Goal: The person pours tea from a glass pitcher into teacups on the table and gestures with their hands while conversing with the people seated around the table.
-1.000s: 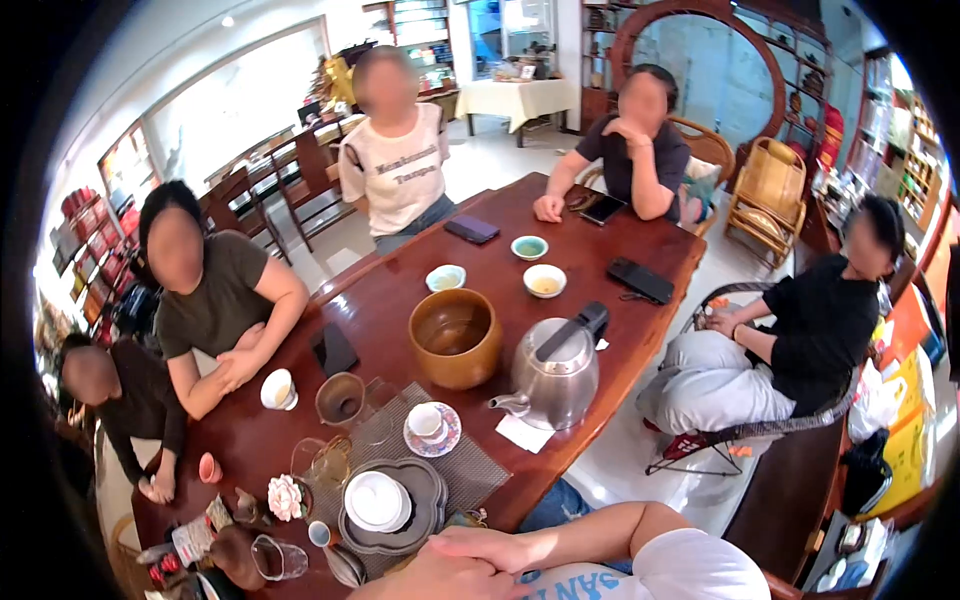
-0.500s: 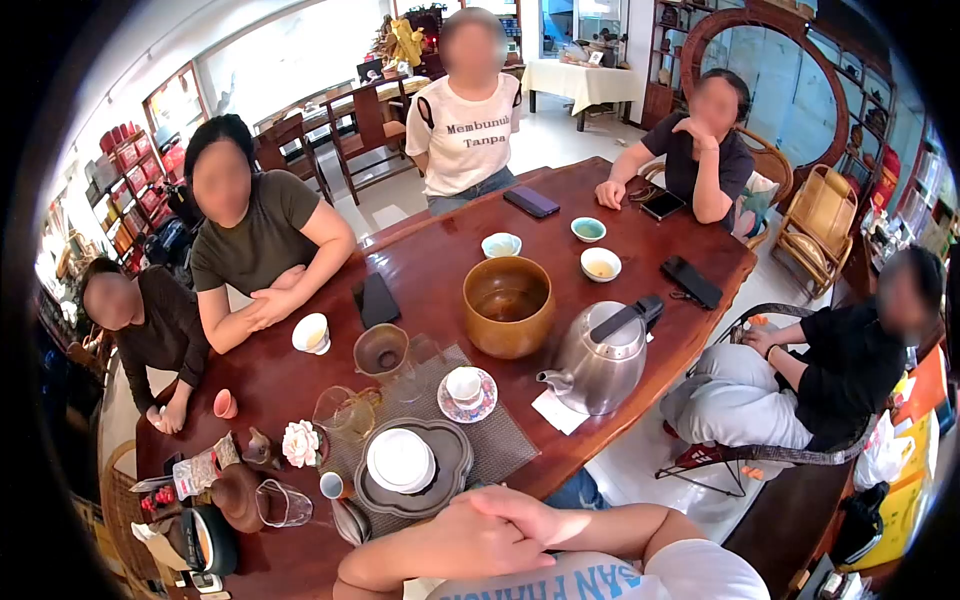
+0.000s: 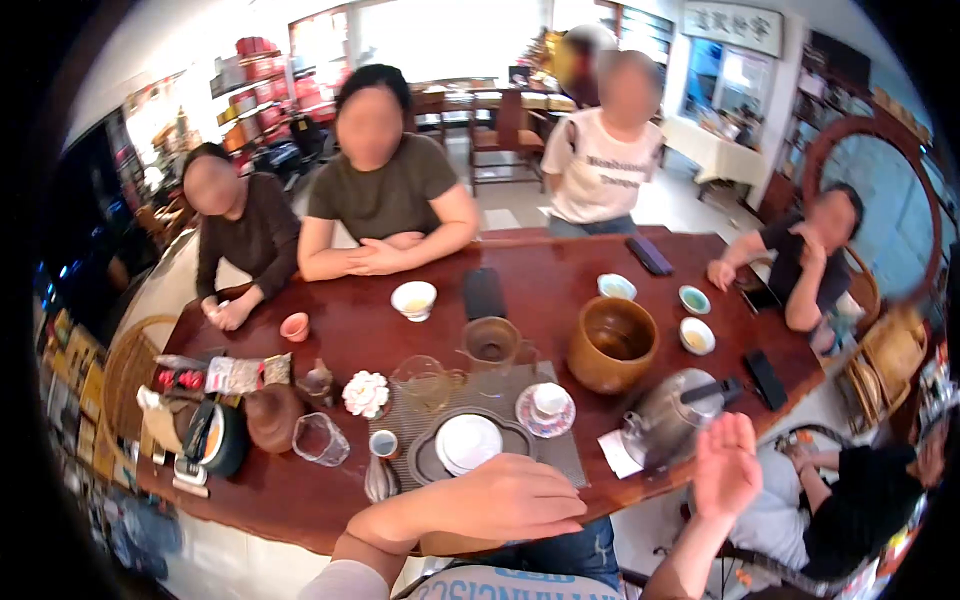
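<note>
My left hand (image 3: 515,500) is held level over the table's front edge, its back to me and its fingers stretched to the right. Just beyond it sits a white lidded bowl (image 3: 468,443) on a dark scalloped tray (image 3: 420,462). My right hand (image 3: 728,465) is raised palm up, fingers loosely spread, in front of a steel kettle (image 3: 672,418). Neither hand holds anything that I can see. Between them, farther in, a small white cup (image 3: 549,399) stands on a patterned saucer (image 3: 531,418). A glass pitcher (image 3: 420,383) is left of it.
Several people sit or stand around the wooden table (image 3: 350,510). A brown pot (image 3: 612,345) stands near the kettle. At the left are a clay teapot (image 3: 271,420), a glass jug (image 3: 320,440) and a white flower (image 3: 366,394). A phone (image 3: 764,380) lies at the right edge.
My hands were clasped together before; now they are apart, the right one lifted to the right with its palm up. The view has turned to the left.
</note>
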Action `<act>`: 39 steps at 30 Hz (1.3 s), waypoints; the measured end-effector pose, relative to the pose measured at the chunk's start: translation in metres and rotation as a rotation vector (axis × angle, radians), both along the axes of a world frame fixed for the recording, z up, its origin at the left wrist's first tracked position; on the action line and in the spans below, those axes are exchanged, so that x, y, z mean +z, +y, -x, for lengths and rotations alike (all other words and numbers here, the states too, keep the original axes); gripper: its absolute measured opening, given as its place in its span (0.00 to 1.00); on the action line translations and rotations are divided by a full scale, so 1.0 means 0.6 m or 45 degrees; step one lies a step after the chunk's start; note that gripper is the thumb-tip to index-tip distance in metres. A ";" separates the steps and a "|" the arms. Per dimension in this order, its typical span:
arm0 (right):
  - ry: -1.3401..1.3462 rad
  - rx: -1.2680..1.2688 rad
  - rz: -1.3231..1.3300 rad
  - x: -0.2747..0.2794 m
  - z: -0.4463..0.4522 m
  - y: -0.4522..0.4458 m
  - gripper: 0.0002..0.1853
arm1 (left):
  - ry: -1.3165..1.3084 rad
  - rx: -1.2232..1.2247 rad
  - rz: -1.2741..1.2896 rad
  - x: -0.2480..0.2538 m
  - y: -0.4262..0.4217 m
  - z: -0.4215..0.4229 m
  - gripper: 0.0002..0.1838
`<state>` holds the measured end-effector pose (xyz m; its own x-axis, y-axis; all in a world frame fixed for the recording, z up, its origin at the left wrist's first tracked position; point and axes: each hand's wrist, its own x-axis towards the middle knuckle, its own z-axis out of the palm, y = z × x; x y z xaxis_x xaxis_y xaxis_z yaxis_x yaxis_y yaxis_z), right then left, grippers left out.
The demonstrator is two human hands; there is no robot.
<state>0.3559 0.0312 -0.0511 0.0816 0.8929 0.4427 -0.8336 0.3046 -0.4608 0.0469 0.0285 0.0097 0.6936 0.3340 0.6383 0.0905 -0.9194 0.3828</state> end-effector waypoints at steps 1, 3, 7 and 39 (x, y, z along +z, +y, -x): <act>-0.005 -0.009 -0.028 -0.005 -0.016 0.003 0.26 | 0.002 -0.001 0.011 0.001 0.000 0.001 0.10; 0.045 0.009 -0.001 -0.012 -0.029 -0.001 0.25 | 0.012 -0.010 0.032 0.001 -0.001 0.002 0.10; 0.107 0.096 0.057 -0.035 -0.031 -0.002 0.22 | -0.006 -0.036 0.029 -0.010 0.002 -0.001 0.10; -0.040 0.058 -0.142 -0.007 -0.033 0.005 0.32 | 0.501 0.415 -0.015 -0.007 0.012 0.036 0.44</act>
<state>0.3757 0.0342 -0.0554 0.0265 0.8405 0.5412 -0.8333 0.3176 -0.4525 0.0255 0.0356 0.0054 0.7428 0.5678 0.3548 0.5087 -0.8231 0.2522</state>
